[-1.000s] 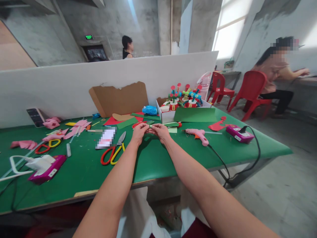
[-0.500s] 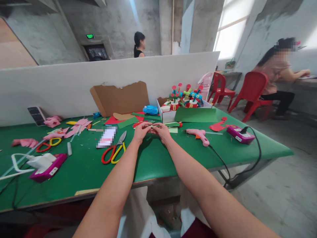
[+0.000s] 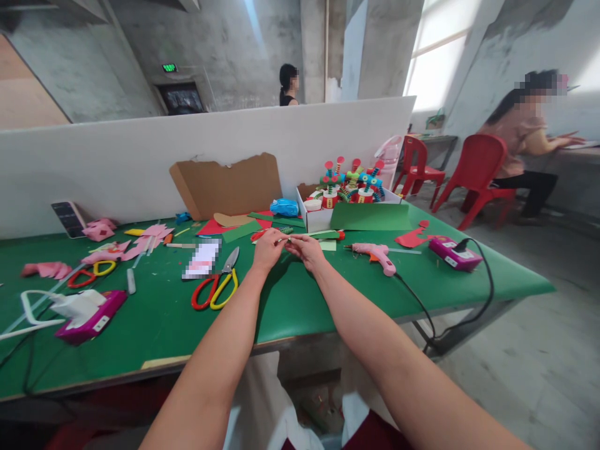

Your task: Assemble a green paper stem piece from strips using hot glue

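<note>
Over the green worktop [image 3: 300, 306], the left hand [image 3: 268, 249] and right hand [image 3: 307, 248] meet, both pinching a small green strip [image 3: 284, 239] between their fingertips, near the red-and-yellow scissors [image 3: 215, 289].

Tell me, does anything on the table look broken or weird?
Yes. The brown cardboard sheet leaning on the white divider has a ragged, torn top edge. Paper scraps lie scattered over the green table.

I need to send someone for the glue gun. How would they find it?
On the green table, look right of the person's right hand, in front of the white box of colourful crafts. The glue gun is pale pink, lying on its side, trailing a black cord.
</note>
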The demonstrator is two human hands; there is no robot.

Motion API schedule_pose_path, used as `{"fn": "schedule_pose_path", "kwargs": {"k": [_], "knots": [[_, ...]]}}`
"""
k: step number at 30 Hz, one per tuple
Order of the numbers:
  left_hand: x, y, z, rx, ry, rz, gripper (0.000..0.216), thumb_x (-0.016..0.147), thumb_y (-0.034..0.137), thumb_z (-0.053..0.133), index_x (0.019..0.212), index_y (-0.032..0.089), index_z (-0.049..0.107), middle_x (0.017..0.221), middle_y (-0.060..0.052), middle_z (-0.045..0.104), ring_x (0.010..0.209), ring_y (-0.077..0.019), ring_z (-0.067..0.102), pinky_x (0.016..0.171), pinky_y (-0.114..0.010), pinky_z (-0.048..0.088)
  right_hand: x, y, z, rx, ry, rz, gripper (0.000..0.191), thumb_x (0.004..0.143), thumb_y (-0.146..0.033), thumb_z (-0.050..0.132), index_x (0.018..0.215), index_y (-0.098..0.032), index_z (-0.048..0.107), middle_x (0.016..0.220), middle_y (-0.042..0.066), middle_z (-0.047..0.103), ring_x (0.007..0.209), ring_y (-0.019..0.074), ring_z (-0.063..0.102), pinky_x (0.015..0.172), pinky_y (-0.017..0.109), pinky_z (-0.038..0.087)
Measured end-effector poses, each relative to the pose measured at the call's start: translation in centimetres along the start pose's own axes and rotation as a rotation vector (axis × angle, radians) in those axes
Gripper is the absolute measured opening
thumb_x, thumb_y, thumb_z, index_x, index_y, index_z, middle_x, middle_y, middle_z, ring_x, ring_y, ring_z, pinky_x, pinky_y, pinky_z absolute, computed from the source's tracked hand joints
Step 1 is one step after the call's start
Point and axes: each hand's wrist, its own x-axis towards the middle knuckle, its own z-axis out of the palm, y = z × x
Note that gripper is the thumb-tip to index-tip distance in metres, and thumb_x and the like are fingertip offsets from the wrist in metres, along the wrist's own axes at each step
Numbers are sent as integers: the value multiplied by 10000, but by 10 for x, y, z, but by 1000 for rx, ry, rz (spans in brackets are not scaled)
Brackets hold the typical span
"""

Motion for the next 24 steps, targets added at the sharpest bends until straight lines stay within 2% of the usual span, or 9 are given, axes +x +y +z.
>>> {"fn": "schedule_pose_path", "kwargs": {"k": [6,13,16,19,22,24], "knots": [[-2,2,0,27,-56,10,123,764,286,647,806,257,759,850,-71,651,846,-223,574,823,-319,455,0,-3,-2,24,22,-4,112,730,-92,750,706,-157,662,593,15,704,580,129,701,647,232,629],[-3,4,2,63,-50,37,139,762,282,636,802,244,764,870,-73,633,824,-204,572,779,-308,466,1,0,-2,9,18,-45,160,699,-112,802,696,-154,648,638,17,718,591,113,700,675,213,613],[-1,3,4,-51,14,-41,143,739,294,664,822,230,761,914,-75,641,821,-195,579,724,-291,477,1,0,-1,-6,7,-67,164,688,-120,806,702,-157,647,613,5,709,595,121,705,684,231,612],[0,1,4,-183,83,-186,229,719,337,693,899,206,746,914,-67,662,729,-164,575,661,-275,479,-1,-1,1,-46,-37,-101,158,681,-139,806,723,-159,656,566,-14,685,581,121,700,667,227,603],[0,-2,4,-313,74,-313,280,691,365,708,901,181,724,815,-45,677,669,-148,581,623,-261,480,-3,0,2,-90,-85,-124,183,658,-163,821,754,-159,665,581,-14,694,576,117,693,667,226,593],[0,-3,4,-372,62,-345,261,669,352,708,856,170,718,768,-36,676,664,-147,591,622,-259,483,-3,1,2,-110,-106,-128,214,634,-175,834,772,-164,670,599,-17,702,581,115,690,685,237,591]]}}
